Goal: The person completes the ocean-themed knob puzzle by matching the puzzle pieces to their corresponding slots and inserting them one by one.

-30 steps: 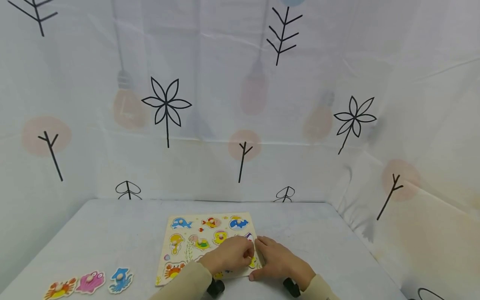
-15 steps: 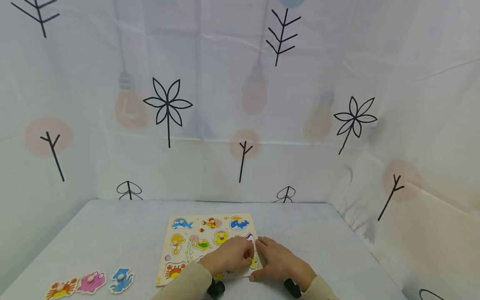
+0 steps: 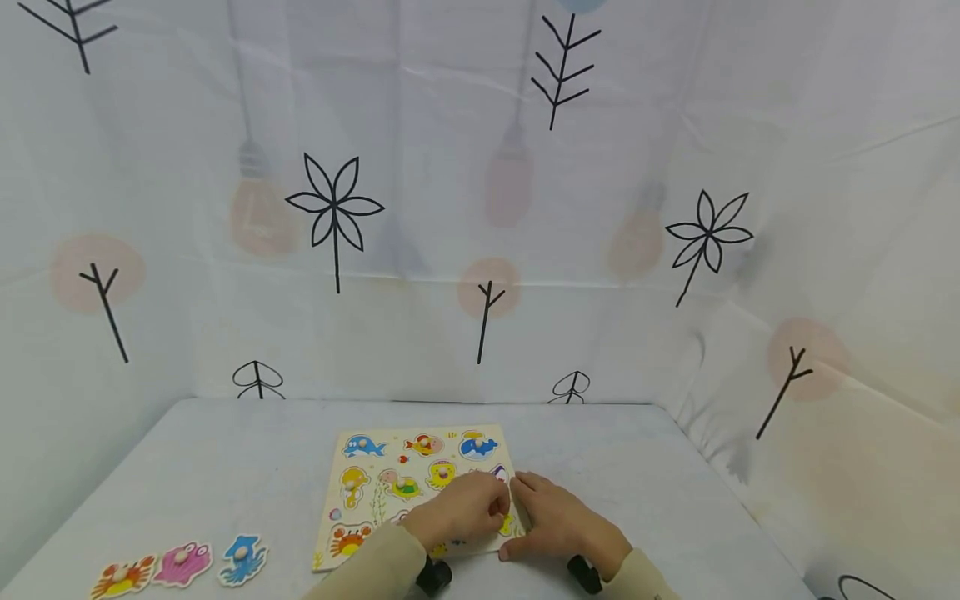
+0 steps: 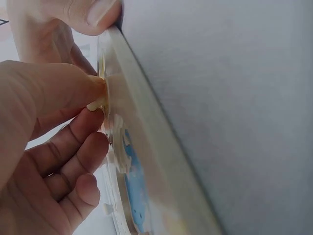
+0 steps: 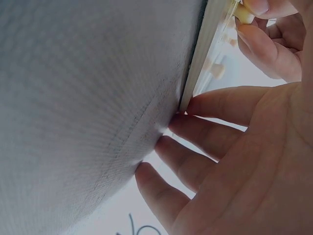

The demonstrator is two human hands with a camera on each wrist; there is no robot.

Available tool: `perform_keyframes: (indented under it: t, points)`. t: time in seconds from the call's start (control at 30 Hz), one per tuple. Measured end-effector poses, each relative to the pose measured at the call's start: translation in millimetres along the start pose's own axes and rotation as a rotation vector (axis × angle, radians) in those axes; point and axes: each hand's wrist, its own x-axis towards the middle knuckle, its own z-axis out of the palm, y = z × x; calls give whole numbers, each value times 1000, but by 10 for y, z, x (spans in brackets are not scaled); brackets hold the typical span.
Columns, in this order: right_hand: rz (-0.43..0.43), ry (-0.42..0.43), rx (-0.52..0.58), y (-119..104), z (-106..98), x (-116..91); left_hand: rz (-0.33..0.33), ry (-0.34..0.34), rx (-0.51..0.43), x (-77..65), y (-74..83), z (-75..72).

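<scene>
A cream wooden knob-puzzle board (image 3: 393,433) with colourful sea-animal pieces lies on the white-covered table. My left hand (image 3: 465,506) reaches over its lower right part. Thumb and finger pinch the small pale knob (image 5: 244,14) of a yellowish puzzle piece (image 3: 507,525), which sits low against the board; the hand hides most of it. At the board's right edge rests my right hand (image 3: 558,521), fingers extended. In the right wrist view its fingertips touch the board's side and the table cloth. Its thumb lies by the near right corner.
On the left of the table lie three loose knobbed pieces: an orange crab (image 3: 123,577), a pink big-eyed animal (image 3: 182,565) and a blue sea creature (image 3: 243,561). A printed white curtain (image 3: 420,333) closes off the back and sides.
</scene>
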Motion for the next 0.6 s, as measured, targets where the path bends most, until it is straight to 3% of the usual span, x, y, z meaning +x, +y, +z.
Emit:
perform_keyframes:
  t: [0.4,0.6]
  points:
    - [-22,6,-18,33,-21,-2,8,0,4,14,3,-14]
    - [-33,7,-20,36,-22,-20,-1,-8,-17,-64,-43,-61]
